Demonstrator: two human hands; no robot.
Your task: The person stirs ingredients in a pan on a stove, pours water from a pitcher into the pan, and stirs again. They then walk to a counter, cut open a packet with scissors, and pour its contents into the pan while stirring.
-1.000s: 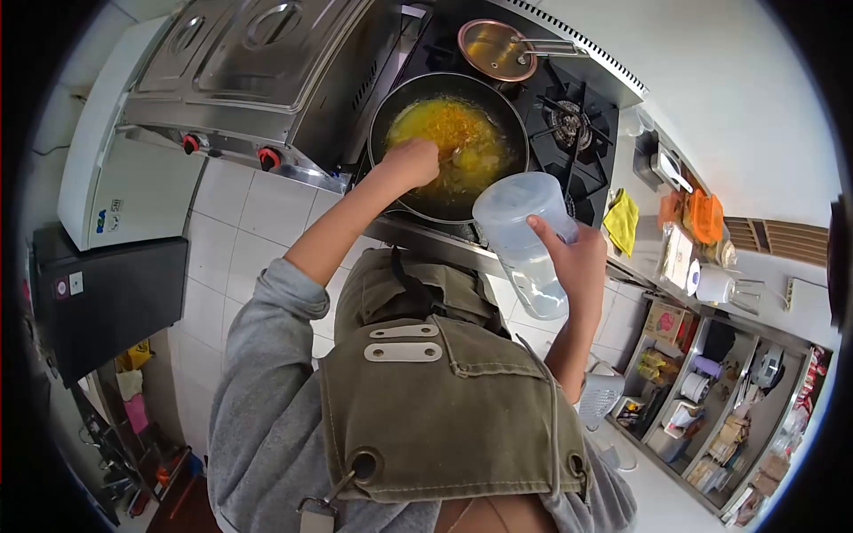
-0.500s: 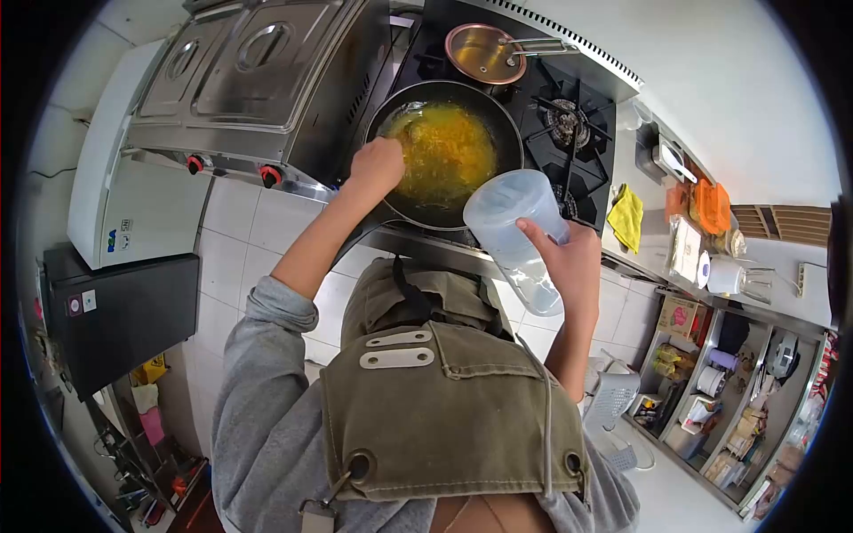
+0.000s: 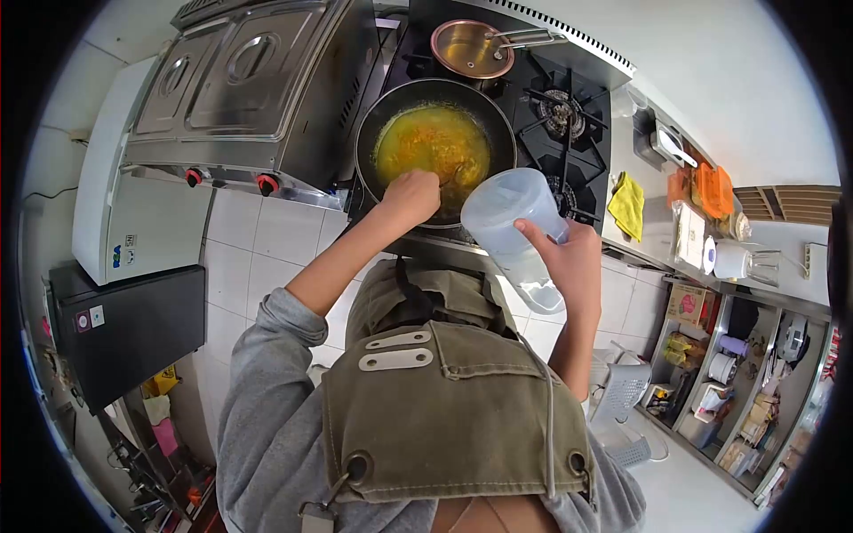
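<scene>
A dark frying pan point(image 3: 366, 160) stands on the stove with yellow-orange liquid point(image 3: 431, 138) and soft bits in it. My left hand point(image 3: 413, 195) is closed in a fist over the pan's near edge, around a stirring utensil point(image 3: 454, 174). Only a little of that utensil shows, and its head is hidden in the liquid. At the pan's right, my right hand point(image 3: 569, 258) grips a translucent plastic pitcher point(image 3: 506, 209), which is tilted. Its wide end is close to the pan's near right rim.
A copper-coloured lidded saucepan point(image 3: 471, 49) sits behind the pan. Bare burners point(image 3: 562, 115) are to the right, and a steel appliance with red knobs point(image 3: 267, 184) is at the left. A yellow cloth point(image 3: 627, 204) lies on the right counter, near orange containers point(image 3: 713, 189).
My left hand has moved right and toward me, from the pan's left side to its near edge, and the liquid's surface has shifted. The right hand and pitcher have barely moved.
</scene>
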